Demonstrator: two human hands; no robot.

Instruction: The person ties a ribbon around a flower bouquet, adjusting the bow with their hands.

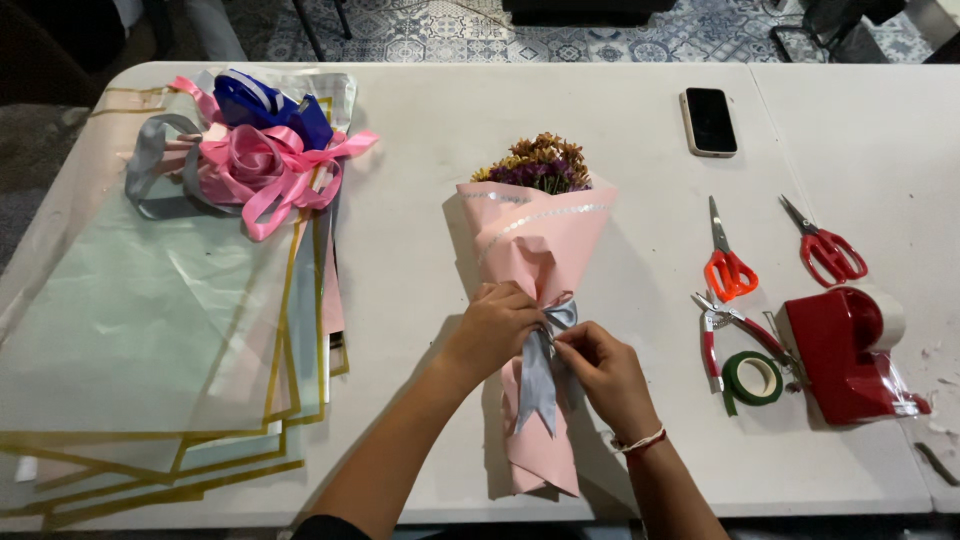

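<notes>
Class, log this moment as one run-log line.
left hand: grips pink bouquet neck | right hand: pinches grey ribbon | nearby: orange scissors, green floral tape

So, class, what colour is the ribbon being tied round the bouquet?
Grey-blue ribbon, on the pink-wrapped bouquet; head view.

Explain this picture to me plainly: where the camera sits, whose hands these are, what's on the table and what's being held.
The camera sits on a person's head, looking down at their own bare hands over a white table. The left hand grips the narrow waist of a pink-wrapped bouquet of dried flowers. The right hand pinches a grey ribbon tied there. To the left lie wrapping sheets and loose ribbons. To the right: a phone, two scissors, pliers, green tape and a red tape dispenser.
</notes>
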